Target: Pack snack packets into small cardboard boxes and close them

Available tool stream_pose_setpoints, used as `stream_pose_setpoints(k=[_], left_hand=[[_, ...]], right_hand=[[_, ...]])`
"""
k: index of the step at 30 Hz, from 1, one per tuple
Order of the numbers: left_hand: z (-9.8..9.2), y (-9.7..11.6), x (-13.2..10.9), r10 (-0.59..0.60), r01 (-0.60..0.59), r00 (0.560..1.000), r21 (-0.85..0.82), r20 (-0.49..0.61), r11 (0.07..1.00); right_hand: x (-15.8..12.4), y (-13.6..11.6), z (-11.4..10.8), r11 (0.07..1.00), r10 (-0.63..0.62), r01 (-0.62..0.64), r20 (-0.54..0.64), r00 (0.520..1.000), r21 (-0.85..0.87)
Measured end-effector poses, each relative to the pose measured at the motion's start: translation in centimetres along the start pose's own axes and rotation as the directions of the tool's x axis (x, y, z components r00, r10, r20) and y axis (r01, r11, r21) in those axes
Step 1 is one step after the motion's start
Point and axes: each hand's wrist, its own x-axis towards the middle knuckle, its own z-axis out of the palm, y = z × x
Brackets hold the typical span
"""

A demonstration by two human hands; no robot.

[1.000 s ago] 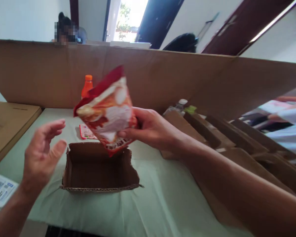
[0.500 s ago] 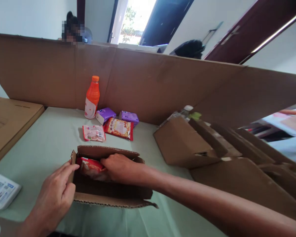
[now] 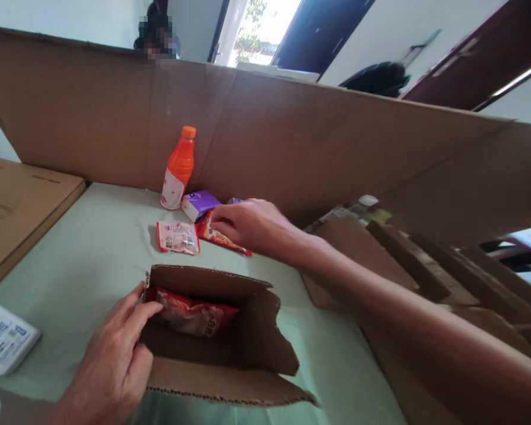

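A small open cardboard box [image 3: 221, 381] stands on the pale green cloth with a red-and-white snack packet [image 3: 190, 316] lying inside it. The fingers of my left hand [image 3: 115, 348] are closed on the box's left wall, thumb outside. My right hand [image 3: 248, 224] is over a red-and-yellow snack packet [image 3: 216, 235] behind the box, its bent fingers slightly apart and partly covering that packet. Beside it lies a pink-and-white snack packet [image 3: 178, 237]. A purple box-shaped pack [image 3: 199, 203] sits behind, and a second purple pack [image 3: 235, 200] is mostly hidden by my right hand.
An orange bottle [image 3: 179, 168] stands upright near the tall cardboard partition [image 3: 292, 136]. Flat cardboard [image 3: 30, 206] lies at left, near a white device with a label [image 3: 9, 339]. At right are more cardboard boxes [image 3: 354, 254]. A person [image 3: 157, 32] is beyond the partition.
My right hand has let go of the packet inside the box and moved up and back to the red-and-yellow packet. My left hand still grips the box wall. The view has shifted slightly.
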Motion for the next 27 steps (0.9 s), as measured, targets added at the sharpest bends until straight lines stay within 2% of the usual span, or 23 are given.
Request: stream_pose_setpoints(k=[3, 7, 10, 13, 16, 17, 19, 21, 22, 24, 25, 27], left_hand=[[0.3, -0.3, -0.3, -0.004, 0.004, 1.0, 0.01, 0.004, 1.0], [0.5, -0.5, -0.4, 0.031, -0.032, 0.999, -0.027, -0.025, 0.999], [0.6, -0.3, -0.5, 0.021, -0.022, 0.999, -0.032, -0.033, 0.999], [0.7, -0.3, -0.8, 0.005, -0.006, 0.998, -0.019, -0.056, 1.0], [0.7, -0.3, -0.9, -0.01, 0.01, 0.999, -0.007, -0.051, 1.0], [0.7, -0.2, -0.8, -0.021, 0.021, 0.999, -0.007, -0.042, 1.0], [0.7, -0.1, -0.5, -0.045, 0.044, 0.998, -0.028, -0.042, 0.999], [0.7, 0.1, -0.2, -0.073, 0.069, 0.996, -0.089, -0.046, 0.994], [0.7, 0.2, -0.1, -0.093, 0.086, 0.994, -0.129, -0.048, 0.988], [0.7, 0.3, 0.1, -0.148, 0.135, 0.988, -0.211, -0.045, 0.968], [0.7, 0.4, 0.1, -0.172, 0.157, 0.984, -0.245, -0.04, 0.957], [0.7, 0.4, 0.1, -0.2, 0.182, 0.979, -0.293, -0.033, 0.939]], right_hand=[[6.0, 1.5, 4.0, 0.995, -0.081, 0.067, 0.197, 0.977, 0.078], [12.3, 1.3, 9.6, 0.984, -0.145, 0.107, 0.293, 0.945, 0.143], [14.2, 0.9, 11.6, 0.977, -0.163, 0.103, 0.344, 0.925, 0.188], [14.0, 0.8, 11.3, 0.97, -0.165, 0.089, 0.345, 0.924, 0.225], [11.4, 1.3, 8.5, 0.976, -0.088, 0.038, 0.226, 0.97, 0.216], [10.0, 1.6, 6.9, 0.976, -0.046, 0.011, 0.154, 0.987, 0.217], [6.2, 2.3, 3.2, 0.946, 0.013, 0.0, -0.039, 0.999, 0.325], [1.5, 2.6, -0.7, 0.819, 0.029, 0.128, -0.262, 0.965, 0.56], [-0.9, 2.4, -2.3, 0.756, 0.006, 0.213, -0.332, 0.943, 0.619], [-5.5, 1.3, -4.1, 0.732, -0.03, 0.277, -0.376, 0.926, 0.623], [-7.3, 0.5, -4.2, 0.759, -0.053, 0.272, -0.361, 0.931, 0.591], [-9.8, -1.7, -2.8, 0.845, -0.11, 0.226, -0.255, 0.961, 0.485]])
